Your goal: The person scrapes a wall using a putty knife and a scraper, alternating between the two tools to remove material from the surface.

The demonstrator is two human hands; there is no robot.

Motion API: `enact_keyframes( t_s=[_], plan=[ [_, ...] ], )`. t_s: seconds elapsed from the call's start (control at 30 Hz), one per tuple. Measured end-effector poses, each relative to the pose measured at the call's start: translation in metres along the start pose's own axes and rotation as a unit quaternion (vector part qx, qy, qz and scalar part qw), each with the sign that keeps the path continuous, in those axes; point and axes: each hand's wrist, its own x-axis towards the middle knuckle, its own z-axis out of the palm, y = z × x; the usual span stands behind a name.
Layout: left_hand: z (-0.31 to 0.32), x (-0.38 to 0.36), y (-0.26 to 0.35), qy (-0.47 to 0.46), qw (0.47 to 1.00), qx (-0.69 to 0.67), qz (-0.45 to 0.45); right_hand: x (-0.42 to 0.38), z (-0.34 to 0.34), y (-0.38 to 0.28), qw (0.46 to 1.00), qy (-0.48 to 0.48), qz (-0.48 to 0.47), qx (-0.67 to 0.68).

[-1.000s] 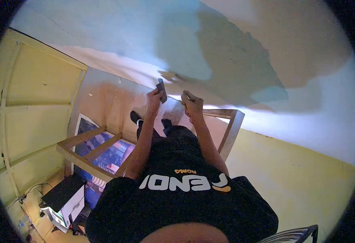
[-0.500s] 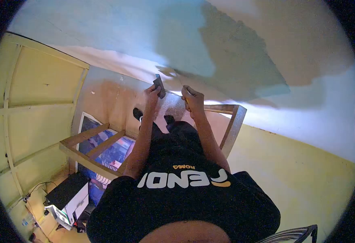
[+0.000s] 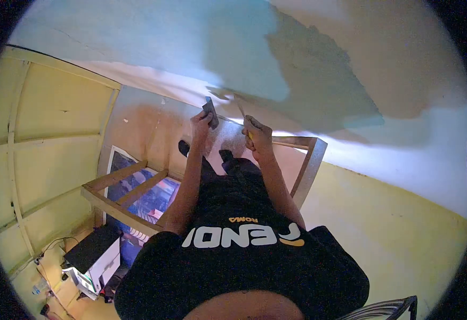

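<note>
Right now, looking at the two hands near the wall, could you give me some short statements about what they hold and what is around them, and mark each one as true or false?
1. The left hand holds a flat dark blade. True.
2. The right hand is empty and hangs by the person's side. False: it is raised beside the left hand and grips a thin tool.
3. A wooden frame stands below the person. True.
4. The wall is one even colour. False: a darker grey patch lies next to lighter areas.
5. The shirt is white. False: it is black with light lettering.
</note>
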Motion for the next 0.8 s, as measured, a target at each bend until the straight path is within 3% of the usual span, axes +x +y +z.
enact_keyframes(
  t_s=[0.13,0.23,0.33,0.67,0.8],
  plan=[
    [0.009,-0.005,0.002,0.034,0.999,-0.024,-0.016,0.006,0.002,0.011,1.0,-0.01,-0.005,0.013],
    [0.01,-0.008,0.008,-0.007,0.999,-0.047,0.01,-0.002,0.003,0.002,1.0,-0.011,-0.003,-0.001],
    [0.016,-0.007,0.013,0.027,0.999,-0.012,0.019,-0.007,0.01,0.002,1.0,-0.026,0.005,0.017],
    [0.02,-0.015,0.015,0.013,0.999,-0.048,0.001,0.002,0.013,-0.004,0.998,-0.052,-0.006,-0.022],
    [0.019,-0.018,0.022,0.025,0.999,-0.044,-0.008,-0.007,0.012,-0.008,1.0,-0.022,-0.014,-0.017]
  ],
)
